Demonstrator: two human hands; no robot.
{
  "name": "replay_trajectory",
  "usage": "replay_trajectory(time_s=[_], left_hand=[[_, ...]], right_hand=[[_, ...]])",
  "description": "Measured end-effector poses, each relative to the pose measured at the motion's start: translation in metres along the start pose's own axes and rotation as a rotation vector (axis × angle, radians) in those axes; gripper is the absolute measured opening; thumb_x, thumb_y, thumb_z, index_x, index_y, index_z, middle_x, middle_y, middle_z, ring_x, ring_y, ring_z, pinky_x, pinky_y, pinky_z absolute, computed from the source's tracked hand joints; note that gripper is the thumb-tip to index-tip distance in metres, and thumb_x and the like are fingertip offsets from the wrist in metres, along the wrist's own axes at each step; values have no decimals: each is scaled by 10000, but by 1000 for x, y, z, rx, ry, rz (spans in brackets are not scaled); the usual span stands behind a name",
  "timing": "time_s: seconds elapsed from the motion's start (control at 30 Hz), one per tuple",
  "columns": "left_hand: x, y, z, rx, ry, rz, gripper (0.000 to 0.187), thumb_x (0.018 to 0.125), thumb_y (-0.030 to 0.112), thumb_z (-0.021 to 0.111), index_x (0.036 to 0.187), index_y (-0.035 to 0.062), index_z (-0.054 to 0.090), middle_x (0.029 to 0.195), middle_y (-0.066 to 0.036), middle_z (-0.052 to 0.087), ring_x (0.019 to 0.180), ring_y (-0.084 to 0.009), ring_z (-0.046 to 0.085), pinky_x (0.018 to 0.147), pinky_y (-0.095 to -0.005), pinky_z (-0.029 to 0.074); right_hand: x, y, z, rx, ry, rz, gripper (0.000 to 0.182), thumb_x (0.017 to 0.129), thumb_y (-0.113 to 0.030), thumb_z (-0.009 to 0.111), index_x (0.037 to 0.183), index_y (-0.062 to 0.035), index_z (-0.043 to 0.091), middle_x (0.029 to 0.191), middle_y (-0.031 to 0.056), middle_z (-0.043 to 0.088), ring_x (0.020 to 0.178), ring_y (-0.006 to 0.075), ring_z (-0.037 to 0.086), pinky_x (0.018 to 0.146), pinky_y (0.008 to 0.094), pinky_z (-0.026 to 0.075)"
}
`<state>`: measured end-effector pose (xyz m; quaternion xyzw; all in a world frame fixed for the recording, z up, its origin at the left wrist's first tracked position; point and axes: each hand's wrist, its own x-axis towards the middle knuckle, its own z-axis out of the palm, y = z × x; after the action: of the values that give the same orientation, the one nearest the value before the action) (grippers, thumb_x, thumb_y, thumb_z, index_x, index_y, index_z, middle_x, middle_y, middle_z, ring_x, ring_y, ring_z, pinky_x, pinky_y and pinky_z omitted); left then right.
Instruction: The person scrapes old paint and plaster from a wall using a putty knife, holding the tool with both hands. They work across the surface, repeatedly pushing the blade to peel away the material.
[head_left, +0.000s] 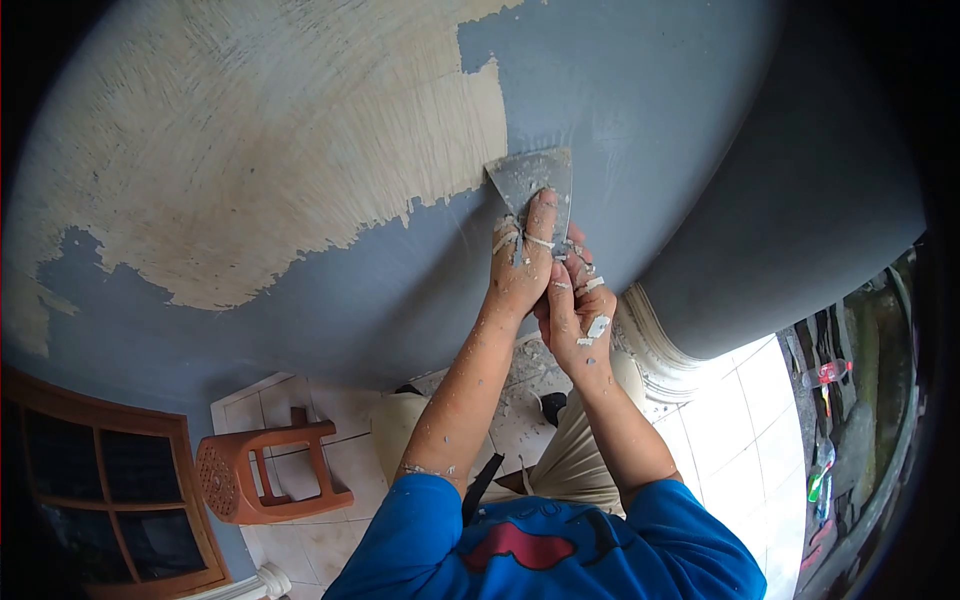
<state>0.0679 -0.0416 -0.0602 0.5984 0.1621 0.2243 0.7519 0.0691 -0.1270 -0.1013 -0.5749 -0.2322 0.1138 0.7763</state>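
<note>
A wide-bladed paint scraper (532, 170) is pressed against the wall, its blade edge at the border between grey paint (610, 120) and the bare beige surface (330, 130). My left hand (522, 262) is closed on the scraper, with one finger stretched along the blade. Just right of it and lower, my right hand (580, 305) is also closed around the tool's lower part. Between them the hands hide the handle. Paint flakes cling to both hands, the forearms and the blade.
A dark grey rounded column (800, 190) with a pale moulded base (655, 345) stands at right. An orange plastic stool (265, 475) is on the tiled floor (730, 420) at lower left, near a wood-framed window (110, 490). Paint debris (525, 400) lies below my hands. Bottles (828, 373) lie outside at far right.
</note>
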Motion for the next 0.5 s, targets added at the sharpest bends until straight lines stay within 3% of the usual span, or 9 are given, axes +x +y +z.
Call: replay_trajectory(time_s=[0.17, 0.23, 0.3, 0.4, 0.5], left_hand=[[17, 57, 9, 82, -82, 174, 532, 861, 496, 444, 750, -10, 561, 600, -120, 587, 420, -125, 516, 382, -238, 427], [16, 75, 15, 108, -72, 105, 523, 863, 489, 443, 772, -12, 565, 635, -124, 598, 447, -129, 532, 400, -242, 439], [13, 79, 16, 114, -82, 109, 515, 865, 481, 443, 795, -14, 566, 667, -129, 606, 482, -135, 549, 429, -249, 456], [8, 54, 16, 75, -96, 183, 496, 876, 453, 443, 859, -31, 549, 698, -144, 611, 587, -170, 595, 531, -281, 505], [9, 40, 17, -159, -118, 153, 478, 880, 424, 455, 900, -47, 530, 704, -160, 609, 593, -196, 604, 558, -301, 521]], right_hand=[[26, -59, 19, 76, -31, -82, 213, 920, -178, 469, 846, 9, 541, 556, 9, 513, 409, 42, 435, 349, 196, 311], [33, -73, 21, 117, -53, -84, 221, 922, -190, 466, 839, 4, 533, 552, 19, 517, 395, 51, 446, 332, 194, 310], [33, -72, 18, 141, -80, -97, 227, 925, -200, 454, 986, 18, 475, 577, 30, 527, 396, 66, 461, 324, 191, 340], [22, -67, 12, 170, -59, -32, 415, 922, -198, 448, 1248, 36, 342, 632, 38, 531, 389, 69, 443, 315, 191, 347], [17, -60, 8, 101, -69, -61, 398, 924, -201, 446, 1235, 35, 364, 625, 33, 520, 359, 53, 408, 305, 183, 314]])
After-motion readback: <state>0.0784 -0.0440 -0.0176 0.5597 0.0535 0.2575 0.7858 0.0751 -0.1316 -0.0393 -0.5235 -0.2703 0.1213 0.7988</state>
